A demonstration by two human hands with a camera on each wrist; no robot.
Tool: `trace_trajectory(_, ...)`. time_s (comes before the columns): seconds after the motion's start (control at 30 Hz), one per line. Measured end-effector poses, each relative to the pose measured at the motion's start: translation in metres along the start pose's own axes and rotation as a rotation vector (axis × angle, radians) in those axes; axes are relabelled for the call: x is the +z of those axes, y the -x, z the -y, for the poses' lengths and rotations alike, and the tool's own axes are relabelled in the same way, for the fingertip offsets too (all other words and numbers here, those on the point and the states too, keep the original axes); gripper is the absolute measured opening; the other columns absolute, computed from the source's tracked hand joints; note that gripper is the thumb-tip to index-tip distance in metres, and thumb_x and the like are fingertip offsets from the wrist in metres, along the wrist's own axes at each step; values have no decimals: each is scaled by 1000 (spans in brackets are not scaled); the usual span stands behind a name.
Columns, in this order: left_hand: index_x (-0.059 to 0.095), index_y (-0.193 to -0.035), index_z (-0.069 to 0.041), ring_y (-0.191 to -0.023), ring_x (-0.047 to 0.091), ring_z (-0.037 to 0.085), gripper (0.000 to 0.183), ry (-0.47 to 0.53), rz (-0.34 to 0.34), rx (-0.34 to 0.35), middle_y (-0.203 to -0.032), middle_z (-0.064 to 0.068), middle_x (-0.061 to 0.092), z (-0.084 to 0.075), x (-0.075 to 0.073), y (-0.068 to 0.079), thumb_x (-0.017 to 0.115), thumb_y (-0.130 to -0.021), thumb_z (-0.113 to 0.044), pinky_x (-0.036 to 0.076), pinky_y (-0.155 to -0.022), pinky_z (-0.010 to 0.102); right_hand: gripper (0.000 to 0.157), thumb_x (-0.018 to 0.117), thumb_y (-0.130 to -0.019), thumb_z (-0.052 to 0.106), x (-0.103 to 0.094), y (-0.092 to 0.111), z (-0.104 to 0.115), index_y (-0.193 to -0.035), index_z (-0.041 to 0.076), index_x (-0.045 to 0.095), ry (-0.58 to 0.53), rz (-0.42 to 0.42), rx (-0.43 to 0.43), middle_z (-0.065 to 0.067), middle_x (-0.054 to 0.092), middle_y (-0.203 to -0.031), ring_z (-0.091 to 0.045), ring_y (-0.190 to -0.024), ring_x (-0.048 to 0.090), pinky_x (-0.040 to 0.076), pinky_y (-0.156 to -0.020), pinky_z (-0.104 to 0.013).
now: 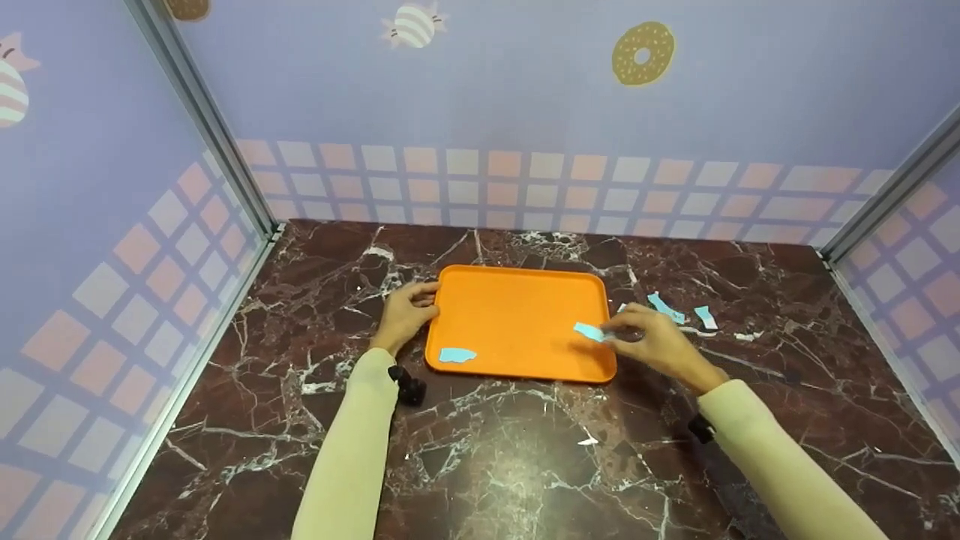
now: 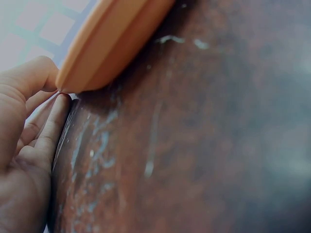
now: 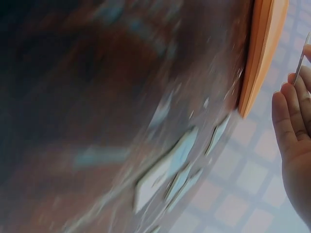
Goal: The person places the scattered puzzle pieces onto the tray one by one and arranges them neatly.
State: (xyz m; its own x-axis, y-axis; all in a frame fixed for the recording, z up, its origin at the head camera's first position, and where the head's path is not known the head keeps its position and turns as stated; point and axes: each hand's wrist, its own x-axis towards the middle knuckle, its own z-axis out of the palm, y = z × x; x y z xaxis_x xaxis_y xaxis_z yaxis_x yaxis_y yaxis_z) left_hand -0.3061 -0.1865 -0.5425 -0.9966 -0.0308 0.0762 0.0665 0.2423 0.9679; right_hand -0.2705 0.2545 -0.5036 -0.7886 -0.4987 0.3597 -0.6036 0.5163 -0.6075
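The orange tray (image 1: 517, 322) is lying flat on the table (image 1: 510, 465), its raised rim facing marbled surface on all sides and its broad middle stretching between the two hands. The hands are working well apart: the left hand (image 1: 403, 313) is gripping the tray's left edge, while the right hand (image 1: 654, 345) is pinching a blue piece (image 1: 587, 331) just inside the right edge. A second piece (image 1: 456, 355) is resting in the near left corner.

To the right, more pieces are lying on the table, a long one (image 1: 666, 307) and a small one (image 1: 706, 317); the right hand is partly hiding this group. Behind, a checked wall (image 1: 510, 90) is bounding the table.

The pieces are showing thin, flat, irregular outlines in blue and white; the tray is showing smooth sides and rounded corners.
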Motion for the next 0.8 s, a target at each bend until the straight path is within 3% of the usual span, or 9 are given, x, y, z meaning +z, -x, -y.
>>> trace_trajectory(0.23, 72, -134, 3, -115, 69, 32, 48, -8, -3, -7, -125, 19, 67, 1, 0, 0, 71, -86, 10, 60, -89, 29, 24, 84, -85, -4, 21, -13, 15, -108, 2, 82, -24, 63, -38, -6, 72, -102, -27, -86, 69, 62, -77, -40)
trace_trajectory(0.43, 72, -134, 3, -116, 69, 33, 48, -9, 0, -1, -126, 19, 67, 3, 1, -1, 71, -87, 10, 59, -91, 30, 25, 82, -86, -2, 35, -24, 28, -110, 3, 81, -25, 106, -42, -5, 73, -105, -23, -92, 70, 61, -85, -39)
trace_trajectory(0.8, 72, -134, 2, -116, 69, 33, 47, -15, -4, -10, -126, 19, 67, 0, 1, -1, 71, -87, 11, 59, -90, 29, 25, 80, -87, -4, 61, -38, 44, -111, 1, 81, -66, 174, -58, -6, 71, -104, -25, -94, 69, 62, -88, -37)
